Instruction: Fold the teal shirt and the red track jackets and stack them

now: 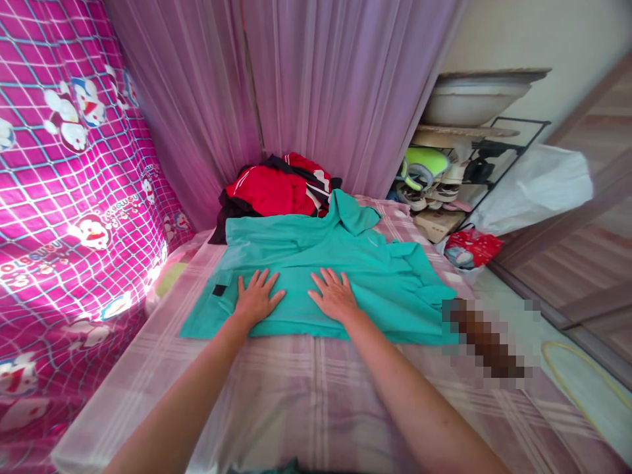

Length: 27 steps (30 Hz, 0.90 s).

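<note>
A teal polo shirt (296, 289) lies spread sideways on the bed, its collar toward the far right and its hem at the left. My left hand (257, 299) rests flat on the lower part of the shirt, fingers spread, near a small black patch or tag. Farther right, my right hand (336, 295) also presses flat on the fabric with its fingers apart. Neither hand grips the cloth. Some creases run across the shirt near the sleeve on the right.
Red and black clothes (281, 187) are heaped behind the shirt, against purple curtains (316, 85). A plaid sheet (291, 395) covers the bed. Pink patterned fabric (74, 197) hangs at left. To the right stand a shoe rack (513, 158) and a red bag (474, 247); a pixelated patch hides something.
</note>
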Available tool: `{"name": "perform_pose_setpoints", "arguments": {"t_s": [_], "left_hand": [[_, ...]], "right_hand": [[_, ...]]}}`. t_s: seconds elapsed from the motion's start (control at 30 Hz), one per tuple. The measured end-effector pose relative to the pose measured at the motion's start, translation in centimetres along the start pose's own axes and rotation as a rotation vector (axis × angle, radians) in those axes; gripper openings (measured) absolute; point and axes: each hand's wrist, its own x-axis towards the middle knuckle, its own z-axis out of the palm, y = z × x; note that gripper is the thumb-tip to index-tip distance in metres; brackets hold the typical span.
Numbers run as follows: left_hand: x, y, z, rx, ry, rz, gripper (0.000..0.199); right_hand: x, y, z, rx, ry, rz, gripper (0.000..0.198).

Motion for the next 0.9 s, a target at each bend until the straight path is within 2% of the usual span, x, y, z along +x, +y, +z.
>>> {"name": "perform_pose_setpoints", "arguments": {"t_s": [0.13, 0.33, 0.43, 0.5, 0.6, 0.67, 0.73, 0.8, 0.9], "left_hand": [[0.2, -0.3, -0.1, -0.008, 0.0, 0.004, 0.066], [0.4, -0.1, 0.0, 0.005, 0.005, 0.008, 0.065], [0.4, 0.0, 0.0, 0.006, 0.015, 0.007, 0.066], [0.4, 0.1, -0.1, 0.011, 0.025, 0.004, 0.065], [0.4, 0.2, -0.2, 0.019, 0.032, 0.002, 0.065], [0.4, 0.1, -0.2, 0.017, 0.032, 0.005, 0.065], [0.5, -0.1, -0.1, 0.012, 0.032, 0.018, 0.064], [0.6, -0.4, 0.0, 0.011, 0.036, 0.041, 0.062], [0.6, -0.7, 0.0, 0.018, 0.086, 0.058, 0.059]], "right_hand": [[-2.7, 5.5, 0.4, -0.027, 0.041, 0.109, 0.061], [-8.8, 13.8, 0.0, -0.133, 0.116, 0.142, 0.051], [-11.0, 16.2, -1.1, -0.193, 0.147, 0.166, 0.047], [-11.3, 15.5, -1.9, -0.195, 0.212, 0.217, 0.046], [-10.1, 11.4, -2.7, -0.128, 0.299, 0.23, 0.05], [-9.1, 8.2, -2.5, -0.077, 0.235, 0.081, 0.051], [-8.6, 6.4, -1.8, -0.049, 0.121, -0.017, 0.051], [-8.9, 6.7, -1.1, -0.047, 0.059, -0.003, 0.052], [-11.1, 10.2, -0.6, -0.064, 0.101, 0.111, 0.05]]}}
